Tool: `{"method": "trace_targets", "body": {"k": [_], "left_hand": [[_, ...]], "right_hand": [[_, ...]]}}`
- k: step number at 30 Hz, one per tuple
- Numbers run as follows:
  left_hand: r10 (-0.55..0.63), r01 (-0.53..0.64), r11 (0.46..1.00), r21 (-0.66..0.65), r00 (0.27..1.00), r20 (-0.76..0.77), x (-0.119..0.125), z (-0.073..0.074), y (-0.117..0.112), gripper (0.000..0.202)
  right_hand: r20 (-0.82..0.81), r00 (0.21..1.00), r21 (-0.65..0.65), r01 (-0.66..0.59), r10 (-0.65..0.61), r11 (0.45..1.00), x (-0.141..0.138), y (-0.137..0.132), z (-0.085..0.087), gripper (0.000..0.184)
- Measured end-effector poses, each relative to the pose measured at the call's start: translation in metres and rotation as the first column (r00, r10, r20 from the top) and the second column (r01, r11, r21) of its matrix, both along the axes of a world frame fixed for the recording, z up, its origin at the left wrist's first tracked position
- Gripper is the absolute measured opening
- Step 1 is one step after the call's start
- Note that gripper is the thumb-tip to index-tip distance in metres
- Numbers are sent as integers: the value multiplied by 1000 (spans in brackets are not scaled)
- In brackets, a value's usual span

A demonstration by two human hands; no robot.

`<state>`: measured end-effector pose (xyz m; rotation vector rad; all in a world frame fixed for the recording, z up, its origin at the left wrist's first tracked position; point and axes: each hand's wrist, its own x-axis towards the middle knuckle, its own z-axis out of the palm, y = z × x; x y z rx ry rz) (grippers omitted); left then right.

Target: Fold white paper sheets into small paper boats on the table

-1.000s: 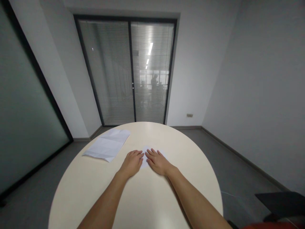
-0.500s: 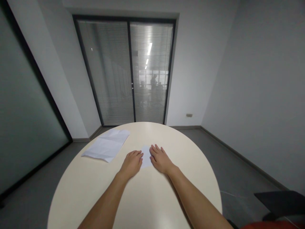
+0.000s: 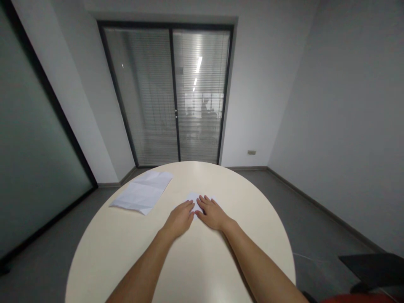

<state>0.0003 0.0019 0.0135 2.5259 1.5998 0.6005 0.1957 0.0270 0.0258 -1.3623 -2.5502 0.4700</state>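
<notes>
A small white folded paper [image 3: 192,197] lies near the middle of the round cream table [image 3: 126,248]. Both of my hands lie flat on it, side by side, and cover most of it. My left hand [image 3: 179,219] rests with its fingers stretched out over the paper's left part. My right hand [image 3: 212,212] lies open on the right part, its fingers spread and pointing away from me. The fingertips of the two hands nearly touch.
A larger creased white sheet [image 3: 142,191] lies on the table's far left. Beyond the table stand glass doors with blinds [image 3: 172,97] and a frosted glass wall [image 3: 28,160] at the left. A dark object [image 3: 372,267] sits low at the right.
My left hand has slid forward and right onto the paper, closing the gap to my right hand. The right hand has stayed almost in place.
</notes>
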Motion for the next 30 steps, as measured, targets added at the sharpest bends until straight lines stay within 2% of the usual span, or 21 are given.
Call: {"method": "trace_targets", "body": {"k": [4,11,19,24,30], "left_hand": [[-13,13,1000,-20,1000,23,-1,-2,0,45],[-28,28,999,-25,1000,6,-2,2,-3,45],[-69,69,998,14,997,-30,-1,0,-3,46],[-47,47,999,-5,998,-36,2,1,-6,47],[-53,52,998,-21,998,-39,2,3,-7,48]], "right_hand": [[32,999,-19,40,-39,999,0,3,0,67],[76,975,-27,211,-208,977,8,6,2,68],[34,957,116,282,-287,952,11,9,3,52],[-1,945,190,323,-328,927,11,10,5,45],[-33,925,211,377,-378,902,13,10,8,40]]}}
